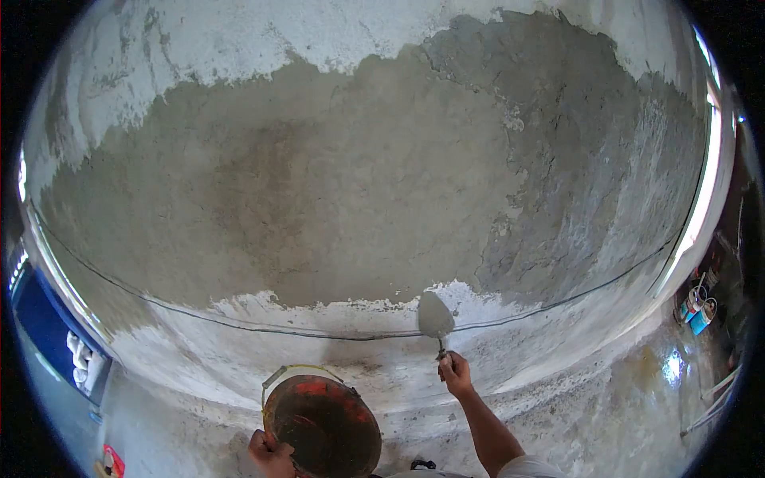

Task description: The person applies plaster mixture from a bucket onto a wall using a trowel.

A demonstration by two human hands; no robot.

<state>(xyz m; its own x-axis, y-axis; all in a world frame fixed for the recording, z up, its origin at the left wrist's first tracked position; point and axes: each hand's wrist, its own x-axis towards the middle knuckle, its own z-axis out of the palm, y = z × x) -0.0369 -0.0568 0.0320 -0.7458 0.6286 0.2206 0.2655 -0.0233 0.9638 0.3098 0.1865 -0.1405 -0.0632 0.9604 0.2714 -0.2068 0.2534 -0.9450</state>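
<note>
Grey plaster wall (343, 183) rose above my right hand (455, 373), which gripped a trowel (435, 315) pressed against it. Beside it, my left hand (269, 452) clutched a red-stained bucket (322, 422); its contents were unclear.

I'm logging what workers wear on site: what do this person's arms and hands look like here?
Both hands are bare, with no gloves. The right hand leads to a forearm bare to above the elbow, where a light, whitish short sleeve begins. Of the left hand only the hand shows; any sleeve is out of frame.
</note>
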